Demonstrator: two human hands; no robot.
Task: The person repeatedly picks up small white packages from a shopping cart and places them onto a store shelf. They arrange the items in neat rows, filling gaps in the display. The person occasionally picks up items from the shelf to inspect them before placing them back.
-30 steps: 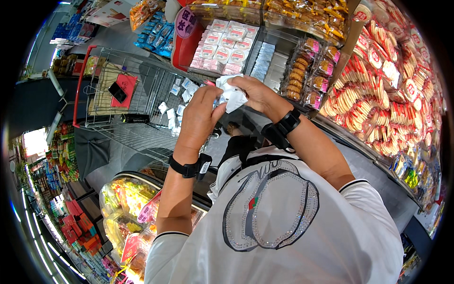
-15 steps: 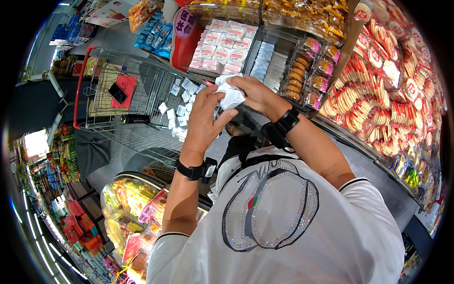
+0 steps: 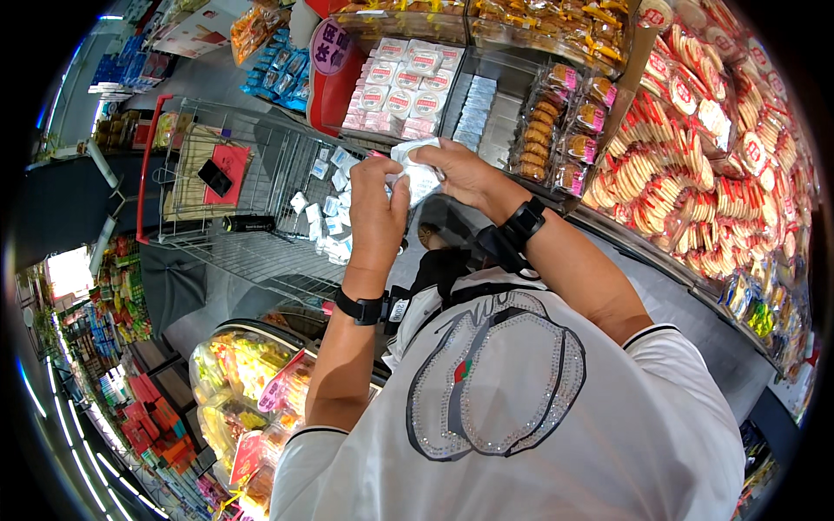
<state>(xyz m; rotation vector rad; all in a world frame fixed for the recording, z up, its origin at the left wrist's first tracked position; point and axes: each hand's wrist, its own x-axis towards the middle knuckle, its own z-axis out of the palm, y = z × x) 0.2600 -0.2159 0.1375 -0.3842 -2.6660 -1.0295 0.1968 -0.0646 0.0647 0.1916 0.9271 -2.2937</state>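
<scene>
A small white wrapped packet [image 3: 420,181] with faint print is held up between my two hands, above the front end of the shopping cart. My left hand [image 3: 380,200] pinches its left edge between curled fingers and thumb. From the other side, my right hand [image 3: 462,174] grips its upper right part. The wrapper looks creased; what is inside does not show. Just left of my hands, several small white packets [image 3: 333,206] lie scattered in the wire shopping cart [image 3: 278,187].
A phone [image 3: 215,177] rests on a red sheet in the cart, near a black cylinder [image 3: 249,223]. Ahead stand stacked round white packages [image 3: 400,100] and boxed cookies [image 3: 540,135]. Heaped red-and-cream packages [image 3: 678,187] fill the right display. Packaged food [image 3: 252,373] sits lower left.
My left hand has closed in, its fingers now curled tighter at the packet's edge. The packet has tilted, showing more of its printed side.
</scene>
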